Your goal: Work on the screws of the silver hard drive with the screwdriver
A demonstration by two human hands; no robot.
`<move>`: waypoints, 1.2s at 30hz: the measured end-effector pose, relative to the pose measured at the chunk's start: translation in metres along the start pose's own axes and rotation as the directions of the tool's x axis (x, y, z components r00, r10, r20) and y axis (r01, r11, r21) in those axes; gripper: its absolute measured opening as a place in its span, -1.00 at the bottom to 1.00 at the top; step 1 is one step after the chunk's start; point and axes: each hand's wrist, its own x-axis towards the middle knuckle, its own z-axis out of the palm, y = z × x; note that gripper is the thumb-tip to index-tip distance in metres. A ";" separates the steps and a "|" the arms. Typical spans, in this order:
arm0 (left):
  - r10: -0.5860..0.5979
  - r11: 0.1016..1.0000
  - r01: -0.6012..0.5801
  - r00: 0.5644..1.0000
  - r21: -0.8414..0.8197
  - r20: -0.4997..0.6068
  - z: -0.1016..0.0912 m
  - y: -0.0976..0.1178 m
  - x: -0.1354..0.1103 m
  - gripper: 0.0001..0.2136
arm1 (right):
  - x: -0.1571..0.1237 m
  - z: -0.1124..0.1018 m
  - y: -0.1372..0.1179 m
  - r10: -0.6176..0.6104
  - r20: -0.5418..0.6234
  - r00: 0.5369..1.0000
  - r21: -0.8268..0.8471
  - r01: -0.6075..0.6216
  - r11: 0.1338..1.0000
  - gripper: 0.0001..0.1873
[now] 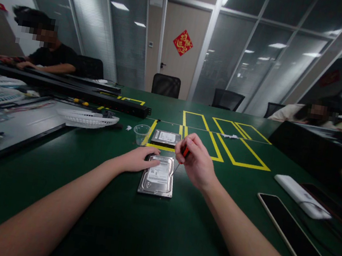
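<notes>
Hard drive [157,177] flat on green table [103,225], central, back from near edge; judged rigid, dense, slick-lidded, shock-sensitive; left hand [140,160] open, pressing its far-left corner; right hand [196,162] closed round red screwdriver [186,151]; best gripped by side edges.

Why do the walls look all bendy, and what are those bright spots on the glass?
Head view: the wide lens bows the glass wall and door outward toward the edges. The bright spots look like ceiling lights mirrored in or seen through the glass. The green table is dim. The hard drive under the left hand gleams softly. The red-handled tool in the right hand looks slightly blurred.
</notes>
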 end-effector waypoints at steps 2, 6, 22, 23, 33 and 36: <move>0.001 1.000 -0.001 1.000 0.001 0.003 0.000 0.000 0.000 -0.60 | 0.000 0.000 0.000 -0.009 0.017 1.000 0.011 0.009 1.000 -0.77; 0.000 1.000 0.000 1.000 0.002 0.009 0.000 0.000 0.001 -0.60 | 0.002 -0.001 0.001 -0.016 0.033 0.999 0.038 0.015 0.999 -0.69; 0.012 1.000 -0.012 1.000 0.001 -0.002 0.000 0.000 0.000 -0.61 | 0.000 0.000 -0.001 -0.002 0.011 1.000 -0.013 0.002 1.000 -0.76; 0.014 1.000 -0.014 1.000 0.002 0.000 0.000 0.000 0.000 -0.61 | 0.000 0.000 0.000 0.001 0.010 1.000 -0.018 -0.001 1.000 -0.78; 0.009 1.000 -0.009 1.000 0.006 0.004 -0.001 0.002 0.000 -0.61 | 0.002 0.000 -0.001 0.016 0.020 1.000 0.029 -0.017 0.999 -0.66; 0.008 1.000 -0.008 1.000 0.003 -0.005 0.000 0.001 0.000 -0.62 | 0.003 -0.001 0.000 0.023 -0.004 1.000 0.038 -0.022 0.999 -0.63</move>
